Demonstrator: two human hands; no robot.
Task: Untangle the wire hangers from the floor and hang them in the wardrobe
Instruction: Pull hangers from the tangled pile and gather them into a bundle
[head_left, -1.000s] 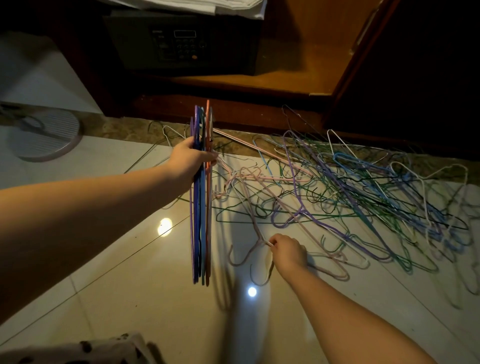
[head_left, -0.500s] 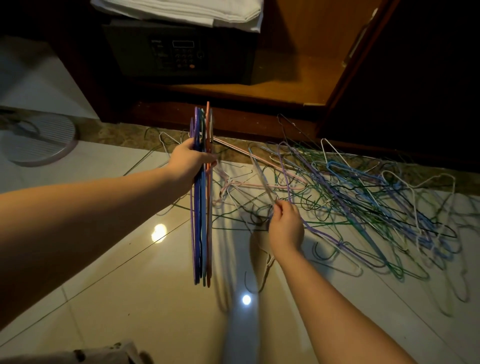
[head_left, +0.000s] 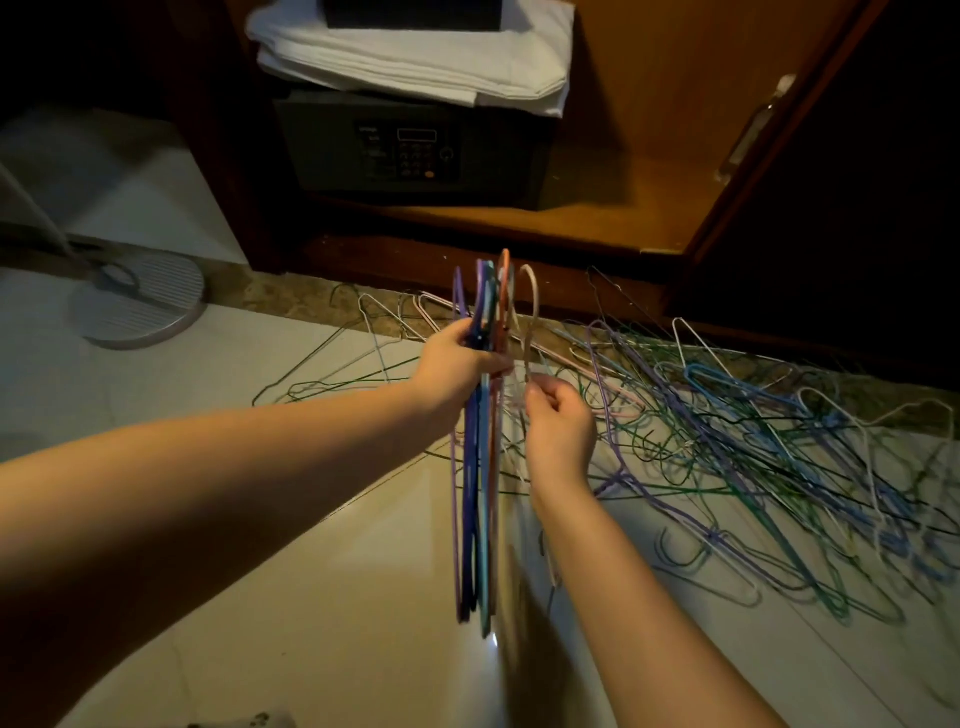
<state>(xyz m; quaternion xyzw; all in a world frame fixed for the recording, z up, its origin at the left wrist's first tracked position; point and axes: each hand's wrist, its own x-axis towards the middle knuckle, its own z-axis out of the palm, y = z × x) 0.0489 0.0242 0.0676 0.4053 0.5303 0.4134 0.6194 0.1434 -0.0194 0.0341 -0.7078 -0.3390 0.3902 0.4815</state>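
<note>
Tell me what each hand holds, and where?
The left hand grips a bundle of hangers just below their hooks. The right hand pinches one pale hanger below its hook.

hanger pile (head_left: 753, 441) cropped right, safe keypad (head_left: 415, 158) unreadable

Your hanger bundle (head_left: 480, 493): thin wire, smooth coloured coating, slight sheen. Pale hanger (head_left: 535, 301) same, hanger pile (head_left: 753, 441) same. Floor (head_left: 337, 597) under you: glossy tile, hard glare spots. Threshold strip (head_left: 270, 291) speckled stone. Wardrobe (head_left: 649, 130) varnished wood, satin. Safe (head_left: 332, 150) matt dark metal. Folded cloth (head_left: 415, 62) white, matt. Round stand base (head_left: 140, 312) ribbed plastic.
</note>
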